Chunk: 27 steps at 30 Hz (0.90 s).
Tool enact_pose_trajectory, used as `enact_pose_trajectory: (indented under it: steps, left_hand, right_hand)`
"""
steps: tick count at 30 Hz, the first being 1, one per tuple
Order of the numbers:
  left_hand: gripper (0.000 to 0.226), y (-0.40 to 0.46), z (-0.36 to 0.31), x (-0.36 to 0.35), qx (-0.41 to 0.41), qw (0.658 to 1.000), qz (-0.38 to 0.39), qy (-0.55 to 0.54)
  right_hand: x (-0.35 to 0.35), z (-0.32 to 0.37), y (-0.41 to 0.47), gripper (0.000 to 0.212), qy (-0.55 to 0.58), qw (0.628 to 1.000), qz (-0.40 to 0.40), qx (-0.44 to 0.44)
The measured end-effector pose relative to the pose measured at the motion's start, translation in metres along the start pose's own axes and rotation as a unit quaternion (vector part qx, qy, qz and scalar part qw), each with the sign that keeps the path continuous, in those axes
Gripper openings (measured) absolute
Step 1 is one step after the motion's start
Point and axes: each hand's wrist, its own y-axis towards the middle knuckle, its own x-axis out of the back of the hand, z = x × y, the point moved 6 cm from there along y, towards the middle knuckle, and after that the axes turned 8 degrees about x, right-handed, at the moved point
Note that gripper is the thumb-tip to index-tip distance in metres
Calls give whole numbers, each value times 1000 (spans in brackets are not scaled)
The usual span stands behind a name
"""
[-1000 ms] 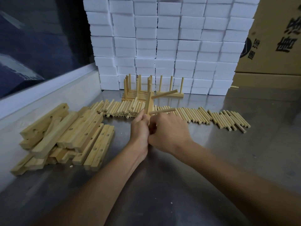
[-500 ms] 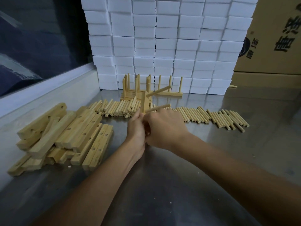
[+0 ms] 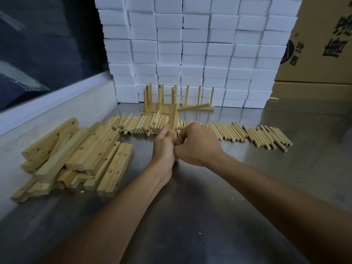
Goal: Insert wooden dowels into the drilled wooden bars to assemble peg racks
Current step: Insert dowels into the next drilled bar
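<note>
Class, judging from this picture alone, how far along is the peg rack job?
Done: finished racks stand by the white boxes. In hand: left hand holds a bar upright with one dowel in; right hand works at another. Left: the bar pile and loose dowels.

The only writing stands on the cardboard box [image 3: 322, 40] at the right edge of the head view. Large black characters, seemingly Chinese, are printed on its side, but they appear upside down and are cut off by the frame, so they cannot be read with confidence. Beside them, a dark round logo [image 3: 288, 52] with small characters next to it is likewise illegible. Nothing else carries any text.
</note>
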Motion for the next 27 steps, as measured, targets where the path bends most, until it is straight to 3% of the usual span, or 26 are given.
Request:
enact_pose_trajectory:
  steps: [6,13,18,21,23,25,27]
  left_hand:
    - [28,4,0,5,28,998,-4,-48]
    - [20,1,1,9,77,994,25,-75]
    - [28,-1,1,7,60,997,32,-33]
    - [29,-2,1,8,54,997,26,-46]
    - [28,-1,0,10,58,996,22,-60]
    - [26,-2,-2,8,59,996,26,-64]
    - [25,-3,-2,7,62,995,32,-67]
  right_hand:
    - [7,6,2,5,-76,989,15,127]
    - [22,-9,-13,40,-213,946,-38,242]
    - [28,-19,-28,36,-118,948,-85,284]
    - [33,-30,-34,45,6,959,-164,229]
    - [32,-45,-36,51,142,964,-191,121]
    - [23,-59,-35,53,257,951,-171,10]
    - [13,-64,-34,46,297,945,-131,-45]
